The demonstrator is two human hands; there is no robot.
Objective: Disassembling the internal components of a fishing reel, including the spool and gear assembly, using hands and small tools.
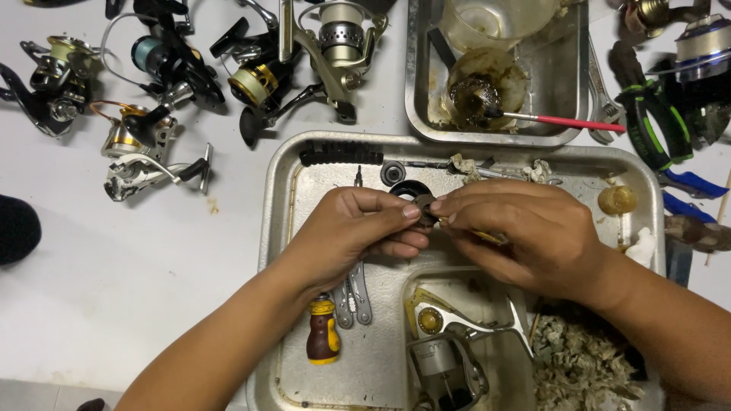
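My left hand [352, 232] and my right hand [525, 232] meet over a metal tray [278, 228]. Between their fingertips they pinch a small dark round reel part [423, 207]. My right hand also grips a thin tool with a yellowish shaft [487, 237] that pokes out under its fingers. A black ring part [408, 189] lies just behind the fingertips. Below the hands in the tray rests a partly stripped silver reel body [445, 346].
Several fishing reels [263, 72] lie on the white table at the back left. A second tray [567, 114] holds a greasy bowl and a red-handled brush [567, 122]. Pliers [354, 297], a small brown bottle [323, 331] and crumpled dirty tissue [582, 365] sit in the near tray.
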